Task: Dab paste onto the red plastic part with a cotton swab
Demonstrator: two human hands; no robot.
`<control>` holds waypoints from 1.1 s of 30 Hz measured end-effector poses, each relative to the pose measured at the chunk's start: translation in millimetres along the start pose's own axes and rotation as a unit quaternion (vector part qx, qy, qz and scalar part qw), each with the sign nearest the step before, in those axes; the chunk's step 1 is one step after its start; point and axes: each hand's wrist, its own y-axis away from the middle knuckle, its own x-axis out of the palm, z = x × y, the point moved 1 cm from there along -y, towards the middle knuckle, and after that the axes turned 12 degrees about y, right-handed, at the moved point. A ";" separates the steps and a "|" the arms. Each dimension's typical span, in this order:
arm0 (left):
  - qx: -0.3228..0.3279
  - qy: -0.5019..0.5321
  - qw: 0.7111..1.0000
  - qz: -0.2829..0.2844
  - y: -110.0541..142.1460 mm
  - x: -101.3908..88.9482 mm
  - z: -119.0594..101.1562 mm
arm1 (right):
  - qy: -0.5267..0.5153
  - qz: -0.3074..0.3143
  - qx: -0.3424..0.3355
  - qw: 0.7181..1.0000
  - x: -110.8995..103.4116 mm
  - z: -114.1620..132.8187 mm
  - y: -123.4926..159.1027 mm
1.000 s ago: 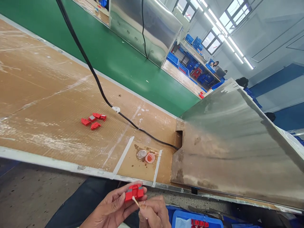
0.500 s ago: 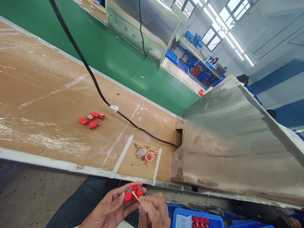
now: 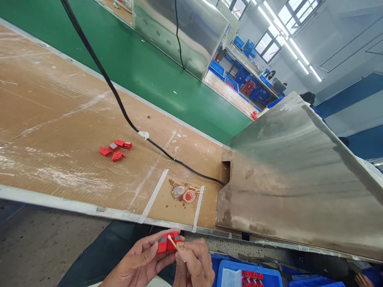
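Note:
My left hand [image 3: 143,257] grips a small red plastic part [image 3: 163,245] with grey patches, just below the table's front edge. Pinched in the fingers of my right hand [image 3: 194,263] is a cotton swab [image 3: 172,241], its white tip against or right over the red part. Beyond my hands on the table, a small round cup of orange-red liquid [image 3: 188,195] stands beside a clear round cup [image 3: 178,192]. Thin sticks [image 3: 196,190] lie next to them. Farther left, several red parts [image 3: 118,156] lie in a loose group.
A black cable [image 3: 119,101] crosses the cardboard-covered table [image 3: 74,131] into a notch in a large metal panel [image 3: 284,187] on the right. At lower right, a blue bin [image 3: 223,275] holds several red parts. Other people are far off in the background.
The swab's tip has shifted slightly up and right on the red part. My left hand and the things on the table have hardly moved.

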 end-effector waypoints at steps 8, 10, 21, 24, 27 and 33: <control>-0.009 -0.003 1.000 -0.005 -3.9 -6.6 1.2 | -0.005 -0.013 0.004 1.000 1.9 -2.4 4.6; -0.008 0.000 1.000 -0.007 -3.4 -7.1 1.3 | -0.008 -0.010 0.001 1.000 1.5 -2.9 4.8; -0.009 0.000 1.000 -0.015 -0.5 2.3 -0.6 | 0.012 0.013 0.000 1.000 -3.3 1.0 0.1; -0.011 0.000 1.000 -0.015 -0.4 0.3 -1.0 | 0.013 0.017 -0.010 1.000 -2.2 0.9 -1.0; -0.005 0.003 1.000 -0.002 1.0 -1.7 -1.4 | 0.017 0.016 -0.007 1.000 -2.7 1.2 3.7; -0.019 0.040 0.999 0.001 -2.0 -10.0 1.5 | 0.027 0.062 -0.029 0.997 -17.4 -9.2 4.6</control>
